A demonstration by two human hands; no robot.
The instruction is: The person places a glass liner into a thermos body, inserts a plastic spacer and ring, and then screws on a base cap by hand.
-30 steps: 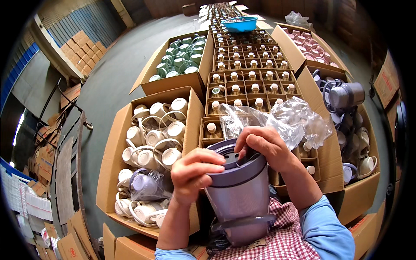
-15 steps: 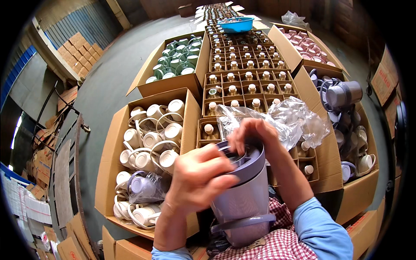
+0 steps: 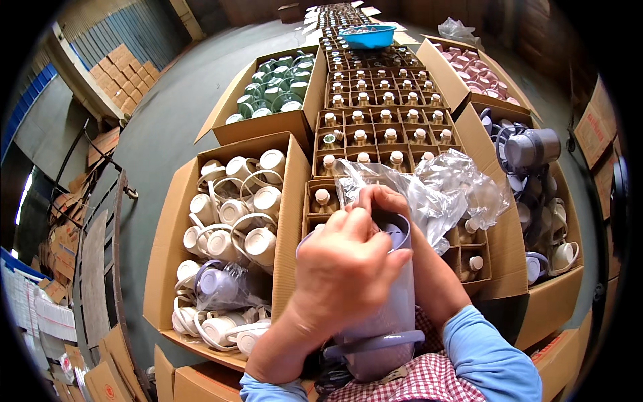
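Observation:
A light purple jug-shaped casing (image 3: 385, 308) with a curved side handle (image 3: 382, 343) stands upright against my checked apron. My left hand (image 3: 348, 264) is closed over its top, fingers curled inward and thumb pointing right. On the far side of the opening, my right hand (image 3: 385, 199) has its fingers bent and pressed together, meeting the left fingertips. What the fingertips pinch is hidden. Part of a purple rim (image 3: 402, 231) shows beside my hands, and a purple inner piece sits in the opening. Crumpled clear plastic (image 3: 462, 191) lies just beyond.
Left is a carton (image 3: 291, 221) of white handled casings with one purple part in plastic (image 3: 218, 285). Green (image 3: 271, 90) and pink (image 3: 475, 70) ones fill cartons farther off, purple ones (image 3: 532, 147) at right. Divided cartons of capped bottles (image 3: 388, 134) run ahead, bearing a blue basin (image 3: 367, 39).
My left hand has moved right and over the casing's opening, bringing its fingers to meet the right hand's. The right hand has stayed near the far rim.

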